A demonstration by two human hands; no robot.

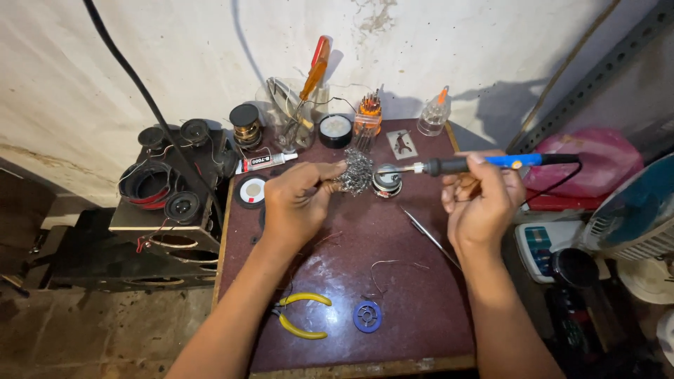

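The left hand (298,200) has its fingers closed on a tangled wad of silvery metal wire (357,172), held just above the dark maroon tabletop (393,267). The right hand (481,200) has its fingers clamped on a blue-and-black soldering iron (484,163), lying level with its metal tip pointing left, close to the wad and over a small round metal tin (387,181).

Behind the hands, along the white wall, stand a clear jar of tools with one orange-handled screwdriver (314,70), a round black roll (335,130), a clear rack of small orange-tipped drivers (368,116) and one clear plastic bottle with an orange cap (433,116). A white glue tube with a red-lettered label (265,162) lies left of the wad, beside a round white-and-red disc (250,191). Near the front edge lie one pair of yellow-handled pliers (302,316) and one blue spool (367,316); one thin metal rod (430,237) lies under the right hand. Left of the tabletop, a wooden speaker box (168,210) carries several black round speakers.
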